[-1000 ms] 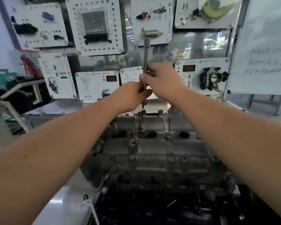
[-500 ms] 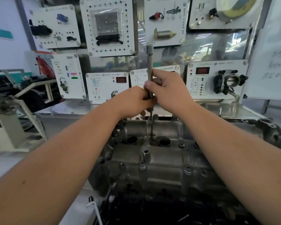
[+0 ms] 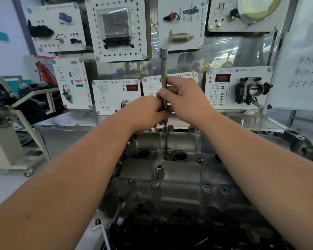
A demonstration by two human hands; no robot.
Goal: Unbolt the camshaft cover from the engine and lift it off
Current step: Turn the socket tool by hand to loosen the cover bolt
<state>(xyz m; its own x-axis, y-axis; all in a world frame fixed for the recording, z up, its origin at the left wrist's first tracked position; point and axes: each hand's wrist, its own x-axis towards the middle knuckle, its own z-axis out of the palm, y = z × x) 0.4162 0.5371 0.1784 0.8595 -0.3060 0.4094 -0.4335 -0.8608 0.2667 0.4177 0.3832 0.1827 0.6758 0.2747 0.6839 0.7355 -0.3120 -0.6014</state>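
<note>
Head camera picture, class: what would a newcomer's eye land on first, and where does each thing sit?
First, the two hands, left hand and right hand, meeting at centre, both gripping an upright metal extension bar whose lower end stands at the far edge of the camshaft cover. That grey cover fills the lower middle, bolts visible along its near side. Behind, white training panels carrying car parts cover the back wall.
</note>
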